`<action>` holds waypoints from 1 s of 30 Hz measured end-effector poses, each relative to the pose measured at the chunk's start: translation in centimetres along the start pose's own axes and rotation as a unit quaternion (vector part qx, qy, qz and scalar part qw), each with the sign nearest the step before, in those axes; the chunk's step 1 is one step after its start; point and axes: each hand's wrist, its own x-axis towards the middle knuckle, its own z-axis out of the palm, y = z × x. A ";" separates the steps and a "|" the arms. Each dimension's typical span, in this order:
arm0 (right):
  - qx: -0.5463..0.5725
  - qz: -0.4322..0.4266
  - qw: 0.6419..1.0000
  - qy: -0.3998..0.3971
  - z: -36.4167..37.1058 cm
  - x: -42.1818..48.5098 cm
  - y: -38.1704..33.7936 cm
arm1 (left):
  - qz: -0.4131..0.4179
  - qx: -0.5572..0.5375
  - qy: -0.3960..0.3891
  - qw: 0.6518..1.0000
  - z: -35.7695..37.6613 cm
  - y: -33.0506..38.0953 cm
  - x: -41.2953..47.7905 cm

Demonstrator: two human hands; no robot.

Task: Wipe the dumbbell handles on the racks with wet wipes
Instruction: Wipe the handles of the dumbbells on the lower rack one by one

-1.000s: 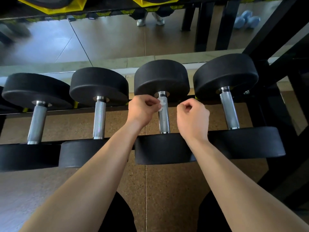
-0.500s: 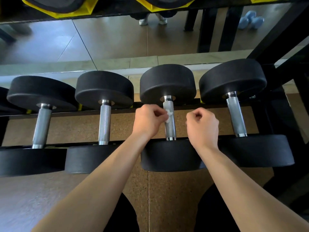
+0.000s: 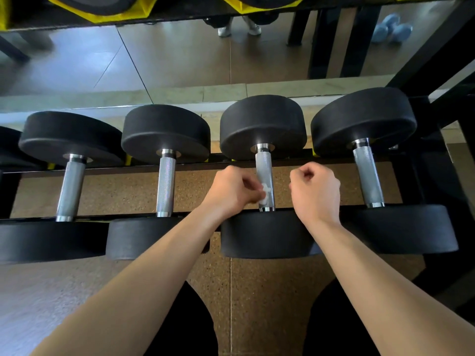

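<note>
Several black dumbbells lie side by side on a low black rack [image 3: 195, 167], each with a knurled steel handle. My left hand [image 3: 232, 190] pinches a small white wet wipe [image 3: 264, 194] against the lower part of the third dumbbell's handle [image 3: 264, 165]. My right hand [image 3: 316, 192] hovers in a loose fist just right of that handle, holding nothing and not touching it. The neighbouring handles stand bare: one to the left [image 3: 166, 183] and one to the right [image 3: 368, 176].
A mirror [image 3: 167, 60] behind the rack reflects the floor, shoes and blue dumbbells. An upper rack shelf with yellow trim [image 3: 123, 11] overhangs at the top. The black rack frame [image 3: 437, 60] rises on the right. Brown speckled rubber floor [image 3: 257, 291] lies below.
My left hand has slid the wipe down the third handle from near its top collar toward its lower end. My right hand stayed beside the handle, fist closed.
</note>
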 end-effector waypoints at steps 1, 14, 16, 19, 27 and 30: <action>0.000 0.000 1.000 0.000 0.0 0.0 0.0 | -0.003 0.003 -0.023 1.000 -0.1 -0.2 -0.1; 0.001 0.005 1.000 0.002 0.1 0.0 0.0 | -0.013 -0.071 0.021 0.997 -0.2 -0.9 1.0; 0.001 0.008 1.000 0.001 0.2 0.0 0.0 | -0.013 -0.010 -0.076 0.997 -0.8 -1.2 0.0; 0.003 0.016 1.000 0.000 0.2 0.1 0.0 | -0.019 0.007 -0.104 0.994 -1.1 -1.0 0.1; 0.010 0.016 1.000 -0.003 0.2 0.1 0.1 | 0.005 -0.047 -0.033 0.998 -0.9 -0.8 1.1; 0.012 0.017 1.000 -0.003 0.1 0.1 0.0 | 0.032 0.018 -0.078 0.996 -1.2 -0.6 0.8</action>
